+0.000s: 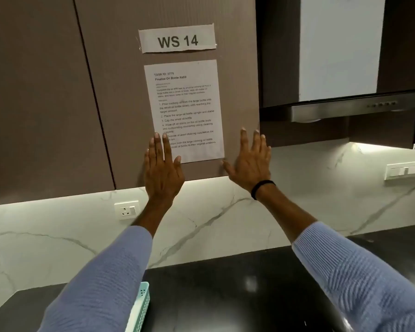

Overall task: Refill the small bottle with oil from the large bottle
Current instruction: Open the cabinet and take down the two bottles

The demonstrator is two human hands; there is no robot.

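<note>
1. The left hand (163, 168) is empty, its fingers straight and flat over the lower corner of the task sheet (189, 104).
2. The right hand (249, 161) is spread and empty, raised just beside the sheet.
3. Neither oil bottle is in view. Reaching down without looking could tip one and spill oil.

- Left sleeve (101, 279): light blue ribbed knit, lower left of frame, cuff at mid-forearm.
- Right sleeve (359, 279): identical knit, lower right of frame.
- Wristband (261, 188): black, narrow, at the wrist of the right hand (249, 161).
</note>
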